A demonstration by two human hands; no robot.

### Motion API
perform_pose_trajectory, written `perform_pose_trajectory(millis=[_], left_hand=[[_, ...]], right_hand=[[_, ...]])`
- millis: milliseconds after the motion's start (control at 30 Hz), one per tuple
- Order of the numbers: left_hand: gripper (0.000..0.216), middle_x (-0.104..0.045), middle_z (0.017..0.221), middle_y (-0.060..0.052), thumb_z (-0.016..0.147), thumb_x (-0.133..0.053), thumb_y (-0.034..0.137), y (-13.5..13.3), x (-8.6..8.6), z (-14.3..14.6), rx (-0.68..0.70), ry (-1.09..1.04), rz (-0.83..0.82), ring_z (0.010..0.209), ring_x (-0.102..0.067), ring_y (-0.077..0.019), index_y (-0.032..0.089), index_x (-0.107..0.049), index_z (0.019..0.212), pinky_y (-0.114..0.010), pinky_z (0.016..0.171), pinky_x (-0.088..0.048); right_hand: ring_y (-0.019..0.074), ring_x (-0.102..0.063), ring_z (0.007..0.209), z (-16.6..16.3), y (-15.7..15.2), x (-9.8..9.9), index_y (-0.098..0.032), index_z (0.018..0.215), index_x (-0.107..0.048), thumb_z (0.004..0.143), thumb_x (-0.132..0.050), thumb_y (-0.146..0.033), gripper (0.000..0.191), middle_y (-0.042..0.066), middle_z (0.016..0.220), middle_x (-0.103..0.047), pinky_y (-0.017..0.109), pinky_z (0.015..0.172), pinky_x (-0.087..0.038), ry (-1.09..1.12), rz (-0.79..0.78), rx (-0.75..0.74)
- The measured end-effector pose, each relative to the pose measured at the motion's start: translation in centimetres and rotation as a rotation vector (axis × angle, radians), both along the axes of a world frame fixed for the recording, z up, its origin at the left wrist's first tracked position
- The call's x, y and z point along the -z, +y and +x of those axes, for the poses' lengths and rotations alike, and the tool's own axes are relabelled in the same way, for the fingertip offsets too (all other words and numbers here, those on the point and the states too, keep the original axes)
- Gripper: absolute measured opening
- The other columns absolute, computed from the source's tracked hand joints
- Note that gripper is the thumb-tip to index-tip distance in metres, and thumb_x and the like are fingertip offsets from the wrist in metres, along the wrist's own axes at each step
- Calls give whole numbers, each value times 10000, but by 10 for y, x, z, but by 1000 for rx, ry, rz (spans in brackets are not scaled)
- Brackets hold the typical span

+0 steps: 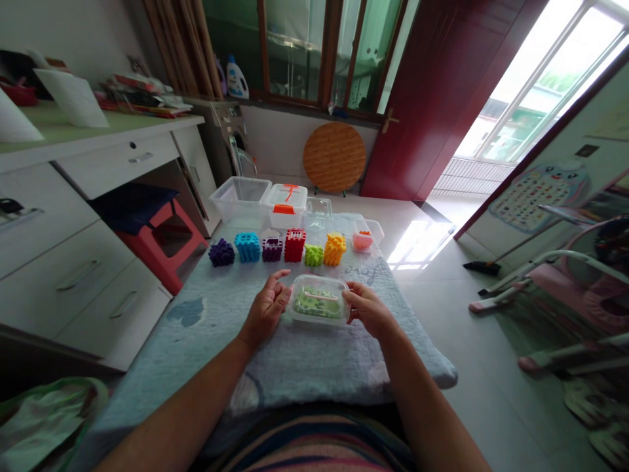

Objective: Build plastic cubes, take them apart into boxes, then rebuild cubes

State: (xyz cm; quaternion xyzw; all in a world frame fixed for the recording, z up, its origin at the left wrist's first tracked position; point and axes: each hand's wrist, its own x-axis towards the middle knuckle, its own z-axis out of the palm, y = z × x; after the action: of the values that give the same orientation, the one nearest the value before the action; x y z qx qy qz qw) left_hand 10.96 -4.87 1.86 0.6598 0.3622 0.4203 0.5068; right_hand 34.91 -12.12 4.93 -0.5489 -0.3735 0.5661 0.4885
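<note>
A clear plastic container (320,317) with a lid is in front of me over the cloth-covered table, with pale green pieces showing inside. My right hand (371,309) grips its right edge, thumb on top and fingers partly hidden. My left hand (268,307) is at the left edge with index finger stretched out and fingers apart; whether its thumb touches the box I cannot tell. Behind the container stand block shapes in a row: dark blue (221,253), light blue (247,247), purple (272,249), red (295,245), lime green (314,255) and yellow (335,249).
At the table's far side stand an open clear bin (240,200), a lidded box with orange latches (287,216) and a small tub with orange-pink contents (362,240). A pink stool (171,239) is left of the table (314,367); a pink-seated chair (574,301) is at right.
</note>
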Motion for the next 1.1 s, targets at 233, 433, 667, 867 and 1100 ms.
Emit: perform_pose_trajectory(millis=[233,433,667,867,1100], left_hand=[[620,-598,1166,-91,924,-518,471,2,4,2,150,-95,-100,991,-574,-192,219,-305,1450,-291,772,-462],[615,-566,1236,-112,889,-580,447,4,4,2,94,-12,-91,1003,-568,-199,217,-355,1413,-320,798,-481],[618,-595,1103,-65,835,-643,395,6,2,4,82,23,-109,829,-562,-152,219,-390,1370,-305,756,-482],[590,-612,1024,-44,820,-651,373,7,1,4,96,26,-132,748,-557,-134,213,-415,1336,-296,721,-477],[564,-619,959,-29,818,-644,352,9,1,4,103,42,-151,734,-561,-137,204,-426,1318,-286,703,-464]], right_hand=[[96,-561,508,14,-12,6,-205,843,-509,628,-823,-495,478,-69,647,-599,228,455,-510,135,54,151],[105,-580,485,52,-16,5,-204,772,-491,574,-864,-450,489,-71,575,-592,241,465,-539,175,123,456],[87,-593,505,80,8,6,-194,741,-490,568,-877,-406,474,-78,559,-608,245,542,-589,171,269,816],[93,-612,487,78,24,24,-201,729,-471,631,-855,-433,460,-67,570,-637,240,523,-592,173,222,894],[99,-613,483,80,36,26,-199,717,-471,587,-879,-425,484,-56,576,-650,248,519,-598,215,211,908]])
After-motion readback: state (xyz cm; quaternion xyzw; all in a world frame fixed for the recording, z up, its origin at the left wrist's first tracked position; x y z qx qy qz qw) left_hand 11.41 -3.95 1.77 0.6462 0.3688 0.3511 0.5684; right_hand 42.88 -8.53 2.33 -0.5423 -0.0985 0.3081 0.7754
